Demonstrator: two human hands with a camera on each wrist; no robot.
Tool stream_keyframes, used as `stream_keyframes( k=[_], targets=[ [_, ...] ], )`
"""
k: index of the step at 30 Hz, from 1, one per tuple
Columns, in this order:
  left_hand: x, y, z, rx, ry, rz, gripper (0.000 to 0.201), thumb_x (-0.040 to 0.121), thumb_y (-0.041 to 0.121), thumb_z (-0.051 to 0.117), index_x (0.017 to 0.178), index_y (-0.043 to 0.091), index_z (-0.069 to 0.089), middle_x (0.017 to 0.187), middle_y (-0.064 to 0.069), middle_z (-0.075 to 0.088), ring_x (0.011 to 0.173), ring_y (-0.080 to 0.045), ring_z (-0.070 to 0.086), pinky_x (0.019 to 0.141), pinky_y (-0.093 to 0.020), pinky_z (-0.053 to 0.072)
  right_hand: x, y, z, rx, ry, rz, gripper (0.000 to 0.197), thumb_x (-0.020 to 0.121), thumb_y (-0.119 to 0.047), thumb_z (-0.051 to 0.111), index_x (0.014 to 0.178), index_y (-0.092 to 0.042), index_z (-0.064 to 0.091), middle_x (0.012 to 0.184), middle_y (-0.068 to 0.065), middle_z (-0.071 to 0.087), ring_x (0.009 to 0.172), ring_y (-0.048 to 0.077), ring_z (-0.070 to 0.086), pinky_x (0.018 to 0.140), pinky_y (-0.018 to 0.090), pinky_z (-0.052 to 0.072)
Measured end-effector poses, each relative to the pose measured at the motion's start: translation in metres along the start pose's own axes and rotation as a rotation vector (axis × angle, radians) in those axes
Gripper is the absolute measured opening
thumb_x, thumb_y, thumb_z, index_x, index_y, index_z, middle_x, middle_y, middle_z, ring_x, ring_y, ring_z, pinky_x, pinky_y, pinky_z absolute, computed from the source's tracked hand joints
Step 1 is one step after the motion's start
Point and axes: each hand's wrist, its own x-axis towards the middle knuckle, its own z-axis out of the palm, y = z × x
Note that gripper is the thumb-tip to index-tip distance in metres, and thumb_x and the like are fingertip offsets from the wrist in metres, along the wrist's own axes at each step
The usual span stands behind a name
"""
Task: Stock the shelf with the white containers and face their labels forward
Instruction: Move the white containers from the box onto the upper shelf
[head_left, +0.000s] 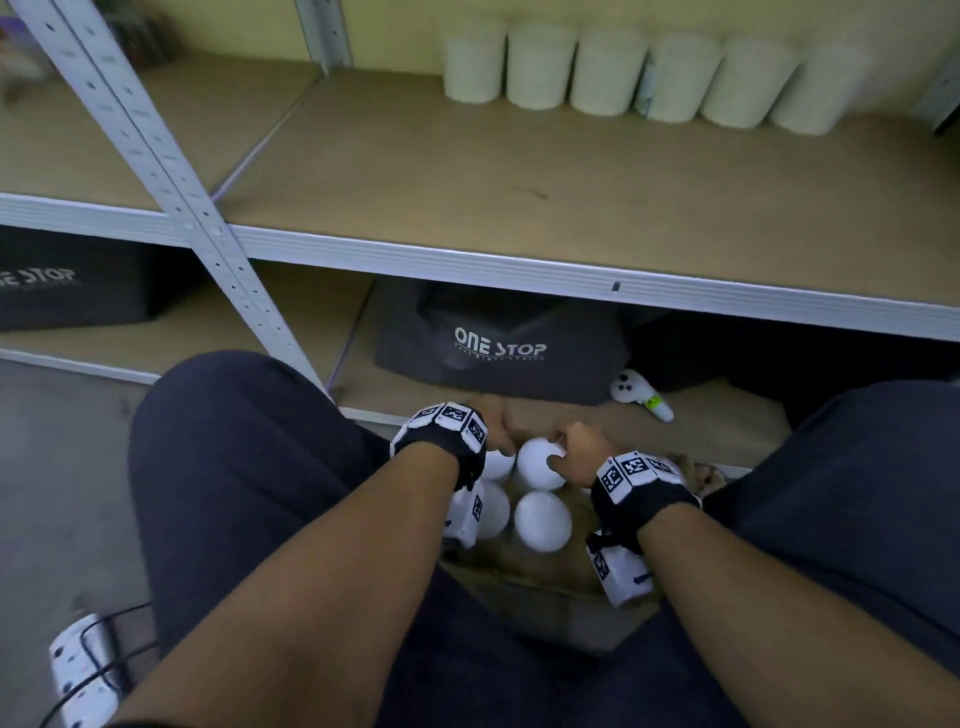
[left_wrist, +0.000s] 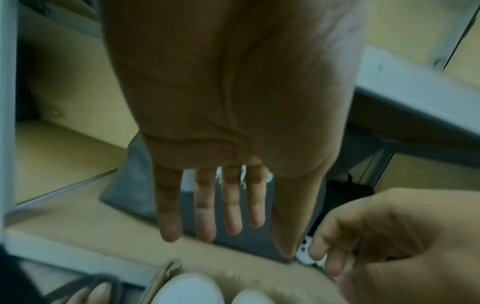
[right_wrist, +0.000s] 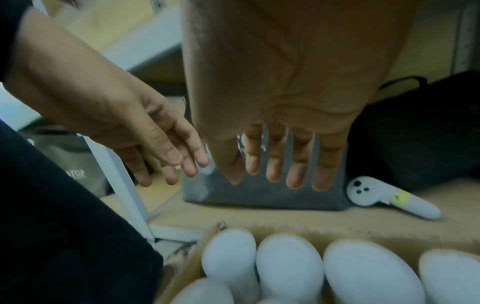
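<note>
**Both hands over the carton, nothing lifted yet**

At far left a grey upright post of the shelf crosses the reach path, and a dark bag sits under the board. The left hand hovers over the cardboard box between the knees, fingers straight and spread, holding nothing. Below it stand the white containers, upright and packed close, their round lids touching or nearly so. The right hand hangs just beside the left; from the right wrist view its fingers are extended and empty, though from the head view they look bent down onto the rear container, so contact is uncertain.

The containers look like smooth, rigid plastic tubs, probably light, and likely a little slippery. With so little gap between them, a pinch across the lid rim seems the surest hold, then a wrap round the body once clear of the neighbours, which leaves room to turn the label frontward.

Further right, a grey bag printed ONE STOP and a white controller lie on the lower board behind the box. On the upper board a row of six stocked containers stands at the back right, and open board lies in front of it. The shelf's front edge overhangs the box, so a lift probably has to come back toward the body before rising
</note>
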Motion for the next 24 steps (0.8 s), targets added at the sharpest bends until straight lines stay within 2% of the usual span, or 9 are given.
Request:
stream_keyframes(
  k=[3, 5, 7, 9, 13, 16, 19, 22, 24],
  targets=[
    [0.025, -0.021, 0.03, 0.048, -0.07, -0.058, 0.037, 0.075, 0.025, 0.071, 0.11, 0.019, 0.058, 0.111, -0.008, 0.059, 0.095, -0.025, 0.057, 0.078, -0.027, 0.042, 0.014, 0.008, 0.027, -0.045, -0.087, 0.013, 0.047, 0.087, -0.028, 0.062, 0.131, -0.014, 0.051, 0.136, 0.01, 0.052, 0.122, 0.028, 0.053, 0.097, 0.031, 0.043],
    [0.04, -0.037, 0.05, 0.096, -0.129, -0.117, 0.05, 0.075, 0.043, 0.069, 0.119, 0.029, 0.051, 0.125, -0.003, 0.055, 0.105, -0.026, 0.055, 0.086, -0.031, 0.043, 0.023, 0.012, 0.043, -0.058, -0.125, 0.031, 0.053, 0.086, -0.034, 0.064, 0.133, -0.017, 0.048, 0.139, 0.01, 0.048, 0.124, 0.03, 0.05, 0.1, 0.034, 0.044],
    [0.048, -0.045, 0.064, 0.08, -0.21, -0.156, 0.06, 0.081, 0.036, 0.068, 0.134, 0.023, 0.044, 0.139, -0.006, 0.046, 0.122, -0.029, 0.05, 0.097, -0.037, 0.045, 0.031, 0.015, 0.055, -0.064, -0.158, 0.052, 0.055, 0.085, -0.038, 0.064, 0.134, -0.02, 0.046, 0.14, 0.01, 0.043, 0.125, 0.033, 0.046, 0.101, 0.04, 0.044],
    [0.055, -0.052, 0.077, 0.073, -0.223, -0.17, 0.063, 0.08, 0.031, 0.069, 0.136, 0.02, 0.042, 0.141, -0.009, 0.043, 0.124, -0.032, 0.048, 0.099, -0.043, 0.045, 0.039, 0.018, 0.064, -0.061, -0.18, 0.059, 0.057, 0.085, -0.039, 0.064, 0.136, -0.023, 0.043, 0.142, 0.01, 0.038, 0.126, 0.036, 0.042, 0.102, 0.044, 0.043],
    [0.104, -0.087, 0.126, 0.119, -0.236, -0.197, 0.088, 0.063, 0.048, 0.07, 0.136, 0.041, 0.022, 0.148, -0.003, 0.027, 0.132, -0.037, 0.038, 0.094, -0.056, 0.046, 0.051, 0.029, 0.082, -0.05, -0.24, 0.077, 0.064, 0.082, -0.04, 0.066, 0.138, -0.028, 0.036, 0.144, 0.007, 0.029, 0.128, 0.038, 0.035, 0.103, 0.05, 0.04],
    [0.081, -0.076, 0.121, 0.144, -0.262, -0.165, 0.088, 0.075, 0.038, 0.068, 0.143, 0.038, 0.012, 0.153, -0.001, 0.012, 0.143, -0.035, 0.02, 0.104, -0.059, 0.037, 0.054, 0.037, 0.096, -0.062, -0.28, 0.068, 0.066, 0.077, -0.04, 0.07, 0.134, -0.031, 0.037, 0.138, 0.007, 0.03, 0.124, 0.038, 0.038, 0.099, 0.052, 0.042],
    [0.069, -0.07, 0.123, 0.156, -0.197, -0.135, 0.087, 0.068, 0.033, 0.07, 0.136, 0.044, 0.017, 0.143, 0.002, 0.015, 0.136, -0.039, 0.029, 0.099, -0.06, 0.041, 0.055, 0.041, 0.112, -0.053, -0.291, 0.044, 0.074, 0.078, -0.037, 0.07, 0.141, -0.028, 0.03, 0.144, 0.01, 0.023, 0.131, 0.039, 0.035, 0.105, 0.047, 0.04],
    [0.064, -0.067, 0.131, 0.237, -0.145, -0.117, 0.087, 0.069, 0.036, 0.07, 0.139, 0.042, 0.018, 0.141, -0.004, 0.017, 0.127, -0.042, 0.036, 0.1, -0.056, 0.04, 0.049, 0.042, 0.125, -0.004, -0.242, 0.031, 0.087, 0.077, -0.044, 0.067, 0.147, -0.03, 0.018, 0.149, 0.008, 0.008, 0.14, 0.036, 0.023, 0.114, 0.045, 0.031],
    [0.062, -0.063, 0.137, 0.37, -0.06, -0.096, 0.088, 0.065, 0.042, 0.074, 0.14, 0.039, 0.028, 0.14, -0.01, 0.028, 0.114, -0.041, 0.047, 0.095, -0.051, 0.043, 0.051, 0.042, 0.135, -0.031, -0.185, -0.026, 0.08, 0.085, -0.047, 0.059, 0.149, -0.029, 0.014, 0.15, 0.004, 0.009, 0.141, 0.034, 0.018, 0.118, 0.045, 0.023]
  ],
)
